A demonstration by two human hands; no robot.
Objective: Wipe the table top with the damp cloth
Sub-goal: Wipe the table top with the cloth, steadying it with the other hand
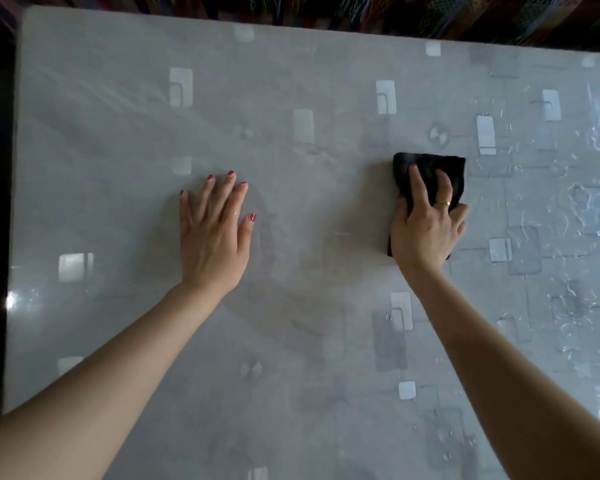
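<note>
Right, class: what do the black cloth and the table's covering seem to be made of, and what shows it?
Black cloth: soft, matt textile, probably microfibre or terry; it bunches under the right hand.
Table covering: probably glossy plastic sheet with printed squares; it mirrors light and carries wet streaks.

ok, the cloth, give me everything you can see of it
The cloth is black, soft-looking fabric, folded or bunched into a rough pad. It lies flat on the grey patterned table top, right of centre. The right hand presses on it, fingers spread over the top and curled round its edges, covering its near half; the far edge and a near corner show. Wet streaks glint on the table to its right. Whether the cloth itself is damp cannot be told.
</note>
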